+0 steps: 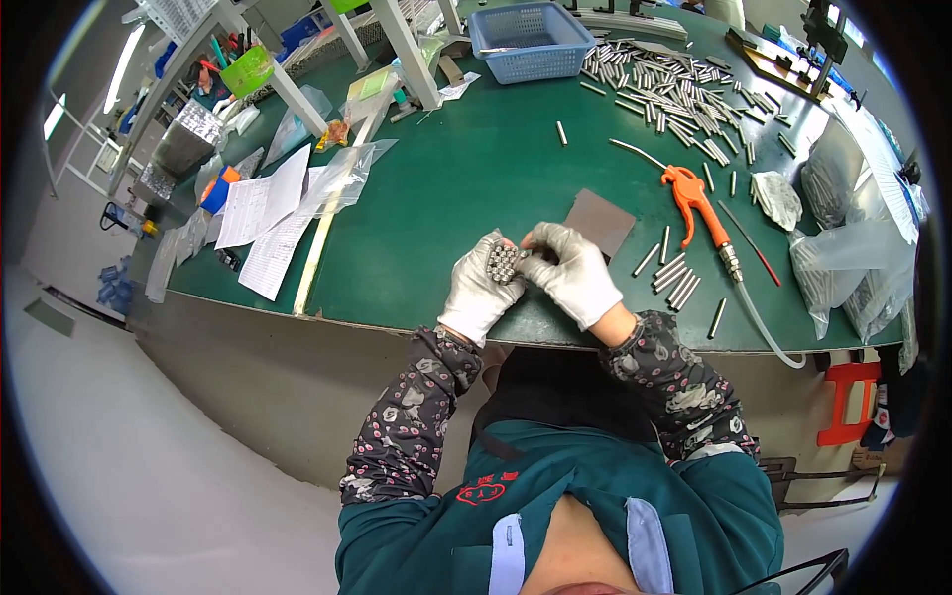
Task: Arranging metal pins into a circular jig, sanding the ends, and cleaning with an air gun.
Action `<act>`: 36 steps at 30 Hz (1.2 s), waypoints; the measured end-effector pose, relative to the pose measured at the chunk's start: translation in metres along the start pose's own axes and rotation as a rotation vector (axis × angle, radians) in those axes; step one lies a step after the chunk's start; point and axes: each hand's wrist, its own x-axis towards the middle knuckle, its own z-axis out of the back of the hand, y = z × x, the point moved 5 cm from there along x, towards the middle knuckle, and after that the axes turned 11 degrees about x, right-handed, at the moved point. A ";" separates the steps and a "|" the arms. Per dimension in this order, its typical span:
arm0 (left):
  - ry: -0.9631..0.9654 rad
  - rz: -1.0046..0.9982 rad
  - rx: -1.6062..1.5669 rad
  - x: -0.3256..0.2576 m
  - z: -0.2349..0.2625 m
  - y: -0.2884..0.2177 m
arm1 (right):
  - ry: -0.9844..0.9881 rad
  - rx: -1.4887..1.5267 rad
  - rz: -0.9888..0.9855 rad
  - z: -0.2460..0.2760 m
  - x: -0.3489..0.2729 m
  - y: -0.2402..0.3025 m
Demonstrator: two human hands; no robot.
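Wrapped in my gloved left hand (470,294) is a tight bundle of metal pins (503,263), its round ends facing up. My gloved right hand (577,280) is right beside the bundle, its thumb and fingers closed at the bundle's edge. What those fingertips pinch, if anything, is too small to make out. Just beyond the right hand a brown square sheet (607,218) lies flat, partly covered by the hand. Several loose metal pins (670,275) rest to the right of it. An orange air gun (687,193) with a clear hose lies behind those pins.
A large heap of metal pins (664,94) spreads at the far right, by a blue basket (531,45). A thin red-handled rod (762,256), a crumpled white cloth (776,198) and plastic bags (853,273) lie right. Papers (266,223) and shelf legs (405,55) stand left.
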 end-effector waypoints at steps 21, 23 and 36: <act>0.038 0.006 -0.111 -0.004 0.001 -0.004 | -0.071 0.867 -0.546 0.015 -0.013 -0.045; 0.051 0.016 -0.146 -0.004 0.000 -0.005 | -0.070 0.868 -0.543 0.015 -0.013 -0.046; 0.068 0.031 -0.142 -0.004 0.000 0.000 | -0.037 0.848 -0.529 0.011 -0.014 -0.045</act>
